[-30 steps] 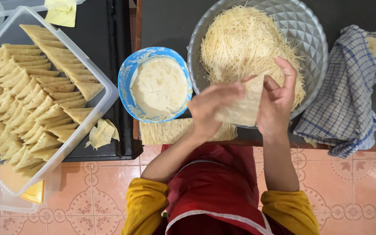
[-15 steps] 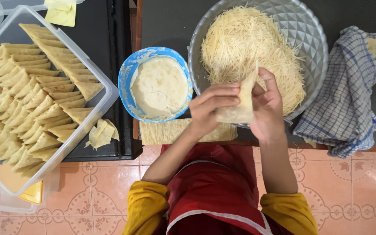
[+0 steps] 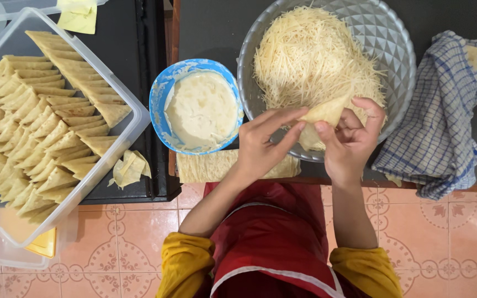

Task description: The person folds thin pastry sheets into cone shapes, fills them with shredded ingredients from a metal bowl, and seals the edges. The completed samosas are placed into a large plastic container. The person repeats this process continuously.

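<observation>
Leftmost, clear rectangular plastic tub [image 3: 133, 124] packed with rows of pale folded pastry triangles [image 3: 34, 138]; few loose folded pieces [image 3: 130, 168] beside it on dark counter [image 3: 205, 27]. Next, blue round bowl of creamy white paste [image 3: 201, 107]. Flat stack of thin pale wrappers [image 3: 211, 165] at counter edge, partly under left hand [image 3: 260, 146]. Left fingers [image 3: 282, 118] and right hand [image 3: 351, 138] pinch half-folded pale wrapper [image 3: 318, 118] together, over rim of grey faceted bowl [image 3: 385, 38] heaped with fine shredded strands [image 3: 310, 55]. Rightmost, blue-white checked cloth [image 3: 443, 121], crumpled.
</observation>
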